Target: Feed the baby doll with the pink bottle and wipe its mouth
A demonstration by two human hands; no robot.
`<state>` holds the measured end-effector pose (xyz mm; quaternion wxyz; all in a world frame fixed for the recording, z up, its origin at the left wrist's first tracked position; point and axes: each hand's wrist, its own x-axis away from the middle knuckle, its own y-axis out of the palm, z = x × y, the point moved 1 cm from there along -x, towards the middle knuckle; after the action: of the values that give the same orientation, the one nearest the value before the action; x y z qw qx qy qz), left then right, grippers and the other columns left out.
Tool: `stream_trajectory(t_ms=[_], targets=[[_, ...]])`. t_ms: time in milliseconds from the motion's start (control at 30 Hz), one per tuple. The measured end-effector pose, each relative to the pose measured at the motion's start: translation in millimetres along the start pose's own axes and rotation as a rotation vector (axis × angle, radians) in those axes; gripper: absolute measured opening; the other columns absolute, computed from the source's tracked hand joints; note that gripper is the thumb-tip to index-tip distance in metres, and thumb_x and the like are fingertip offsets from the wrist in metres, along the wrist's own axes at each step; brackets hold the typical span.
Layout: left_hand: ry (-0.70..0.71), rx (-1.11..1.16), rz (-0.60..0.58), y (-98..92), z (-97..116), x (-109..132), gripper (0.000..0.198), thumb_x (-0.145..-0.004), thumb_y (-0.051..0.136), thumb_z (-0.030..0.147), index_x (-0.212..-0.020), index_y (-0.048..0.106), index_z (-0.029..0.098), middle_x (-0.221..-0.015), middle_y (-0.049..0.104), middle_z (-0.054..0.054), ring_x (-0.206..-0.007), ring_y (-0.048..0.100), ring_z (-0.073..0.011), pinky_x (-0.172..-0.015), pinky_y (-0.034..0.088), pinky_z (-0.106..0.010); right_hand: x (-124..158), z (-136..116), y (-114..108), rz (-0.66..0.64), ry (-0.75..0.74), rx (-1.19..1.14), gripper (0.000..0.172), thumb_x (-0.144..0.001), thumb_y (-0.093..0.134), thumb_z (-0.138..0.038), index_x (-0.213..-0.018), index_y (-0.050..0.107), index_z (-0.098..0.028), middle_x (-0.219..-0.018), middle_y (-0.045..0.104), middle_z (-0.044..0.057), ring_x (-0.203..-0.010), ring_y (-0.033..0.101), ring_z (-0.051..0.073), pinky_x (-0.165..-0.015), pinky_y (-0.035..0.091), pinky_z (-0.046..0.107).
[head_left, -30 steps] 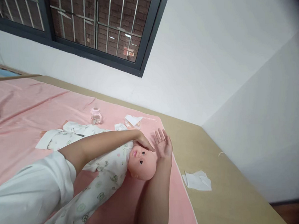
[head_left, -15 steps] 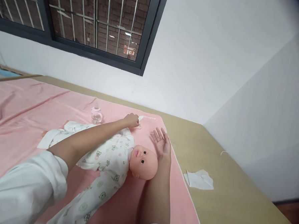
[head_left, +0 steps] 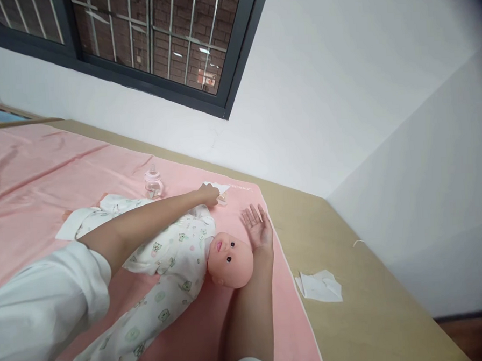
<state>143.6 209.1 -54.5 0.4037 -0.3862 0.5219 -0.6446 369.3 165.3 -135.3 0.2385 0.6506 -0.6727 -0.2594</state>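
A baby doll [head_left: 229,261] in a white printed sleepsuit lies on a pink sheet [head_left: 42,174]. Its head rests on my right forearm. My right hand [head_left: 258,226] lies palm up beyond the head, fingers spread and holding nothing. My left arm stretches across the doll's chest. My left hand [head_left: 208,193] is closed on a white tissue [head_left: 220,188] lying at the far edge of the sheet.
A small pink baby bottle [head_left: 153,182] stands on the sheet behind the doll. A crumpled white tissue [head_left: 320,285] lies on the tan surface [head_left: 352,304] to the right. A white wall and a barred window [head_left: 148,40] are behind.
My left hand left the doll's forehead and reached out to the white tissue at the far edge of the sheet. My right hand stayed palm up under the head.
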Motion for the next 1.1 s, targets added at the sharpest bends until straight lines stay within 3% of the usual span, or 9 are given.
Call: stream_trajectory(t_ms=[200,333,467,600,667,800,900,1100], targets=[[0.045,0.064,0.042,-16.0,4,9,0.037,-0.089,0.058,0.032,-0.122,0.056,0.015,-0.132,0.052,-0.012,-0.121,0.049,-0.0287,-0.101,0.039,-0.051,1,-5,3,0.021,0.010,0.014,0.037,-0.079,0.062,-0.040,-0.114,0.059,-0.028,-0.129,0.060,0.004,-0.111,0.062,0.019,-0.107,0.041,0.045],[0.139,0.155,0.079,-39.3,11,28,0.043,-0.084,0.055,0.021,-0.126,0.056,0.015,-0.140,0.049,-0.011,-0.129,0.044,-0.0278,-0.107,0.034,-0.040,9,-26,11,-0.048,-0.114,0.122,0.043,-0.076,0.066,-0.041,-0.116,0.058,-0.027,-0.132,0.058,0.007,-0.114,0.060,0.019,-0.110,0.037,0.044],[0.312,0.280,0.080,-60.4,24,68,0.042,-0.088,0.046,0.021,-0.128,0.056,0.013,-0.143,0.047,-0.005,-0.130,0.044,-0.0183,-0.109,0.032,-0.025,28,-57,29,-0.095,-0.257,0.317,0.059,-0.069,0.076,-0.034,-0.123,0.053,-0.029,-0.140,0.049,0.008,-0.122,0.054,0.021,-0.111,0.035,0.045],[0.556,0.713,0.050,-68.5,38,117,0.039,-0.089,0.050,0.022,-0.126,0.059,0.015,-0.141,0.049,-0.005,-0.131,0.043,-0.0197,-0.109,0.034,-0.030,51,-83,63,-0.209,-0.266,0.491,0.067,-0.066,0.078,-0.036,-0.127,0.050,-0.033,-0.145,0.042,0.006,-0.130,0.046,0.024,-0.108,0.038,0.046],[0.627,0.865,0.034,-68.2,42,137,0.037,-0.089,0.052,0.021,-0.125,0.061,0.017,-0.140,0.051,-0.005,-0.132,0.043,-0.0200,-0.110,0.033,-0.032,63,-91,81,-0.275,-0.273,0.558,0.070,-0.066,0.079,-0.039,-0.129,0.048,-0.033,-0.142,0.047,0.006,-0.130,0.046,0.023,-0.108,0.038,0.043],[0.692,0.999,0.030,-64.8,36,161,0.033,-0.091,0.054,0.022,-0.122,0.064,0.023,-0.136,0.055,-0.003,-0.132,0.043,-0.0200,-0.112,0.031,-0.034,79,-96,104,-0.518,-0.190,0.671,0.071,-0.070,0.076,-0.040,-0.134,0.045,-0.030,-0.117,0.063,0.007,-0.115,0.057,0.021,-0.097,0.047,0.037],[0.688,1.048,0.007,-62.8,23,169,0.031,-0.091,0.056,0.024,-0.120,0.065,0.024,-0.135,0.056,-0.004,-0.129,0.046,-0.0204,-0.110,0.033,-0.034,87,-97,113,-0.683,-0.122,0.771,0.058,-0.073,0.075,-0.032,-0.127,0.053,-0.029,-0.095,0.065,0.003,-0.090,0.062,0.015,-0.081,0.051,0.029],[0.549,1.118,0.054,-65.2,0,178,0.025,-0.091,0.056,0.033,-0.103,0.073,0.020,-0.121,0.065,-0.007,-0.121,0.054,-0.0226,-0.104,0.039,-0.036,102,-98,140,-0.714,-0.115,0.891,0.032,-0.075,0.074,-0.030,-0.105,0.064,-0.024,-0.078,0.058,-0.001,-0.069,0.056,0.010,-0.064,0.047,0.023]])
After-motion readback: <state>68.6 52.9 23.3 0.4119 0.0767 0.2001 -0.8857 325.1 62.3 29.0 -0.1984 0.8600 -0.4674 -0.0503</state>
